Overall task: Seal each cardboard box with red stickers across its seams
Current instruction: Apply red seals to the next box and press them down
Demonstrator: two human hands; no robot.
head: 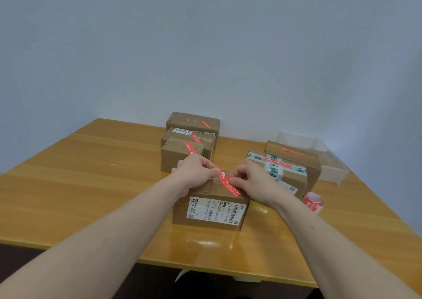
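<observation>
From the head camera, a cardboard box (210,209) sits near the middle of the wooden table (91,184), its white shipping label (215,210) facing the near edge. A red sticker (229,183) runs diagonally across the box's top. The left hand (194,170) pinches the sticker's far end between curled fingers, and the right hand (250,180) pinches its middle just beside it.

Three sealed boxes stand in a row going far behind the left hand: the nearest (178,158), a middle one (189,138), and the farthest (193,121) close to the wall, each with a red strip on top. On the right, a box with green-printed tape (280,173) touches the right wrist, with another box (294,156) behind it. A clear plastic bin (319,154) lies at the far right edge. A roll of red stickers (313,202) sits right of the forearm.

The table's left half and near strip are bare wood.
</observation>
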